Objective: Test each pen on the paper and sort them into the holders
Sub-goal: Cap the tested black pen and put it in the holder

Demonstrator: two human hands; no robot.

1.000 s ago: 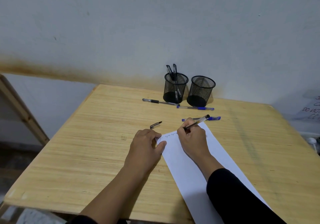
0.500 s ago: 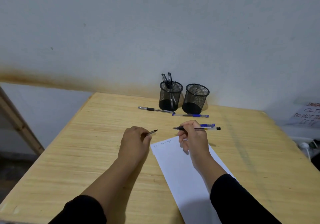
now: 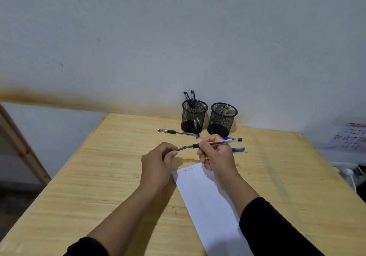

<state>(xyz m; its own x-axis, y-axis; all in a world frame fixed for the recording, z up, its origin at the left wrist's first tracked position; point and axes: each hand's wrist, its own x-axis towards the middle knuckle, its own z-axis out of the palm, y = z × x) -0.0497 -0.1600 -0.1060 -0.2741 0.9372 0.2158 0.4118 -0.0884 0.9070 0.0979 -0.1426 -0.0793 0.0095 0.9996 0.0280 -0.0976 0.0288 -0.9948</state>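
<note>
My right hand [image 3: 216, 156] pinches a clear black-ink pen [image 3: 223, 142] held level above the table. My left hand [image 3: 160, 160] pinches the pen's cap [image 3: 181, 149], whose end meets the pen's tip. Below the hands lies a white sheet of paper [image 3: 208, 202] with small scribbles [image 3: 186, 170] at its top edge. At the back stand two black mesh holders: the left holder [image 3: 194, 117] has two black pens in it, the right holder [image 3: 222, 119] looks empty. A black pen [image 3: 174, 132] and two blue pens [image 3: 238, 149] lie in front of the holders.
The wooden table [image 3: 99, 186] ends against a pale wall. A wooden frame [image 3: 21, 147] stands off its left edge. A paper notice with handwriting [image 3: 350, 139] and white cables [image 3: 348, 171] sit beyond the right edge.
My right hand lifted the pen off the paper and turned it level. My left hand left the paper, picked up the cap from the table and brought it to the pen's tip.
</note>
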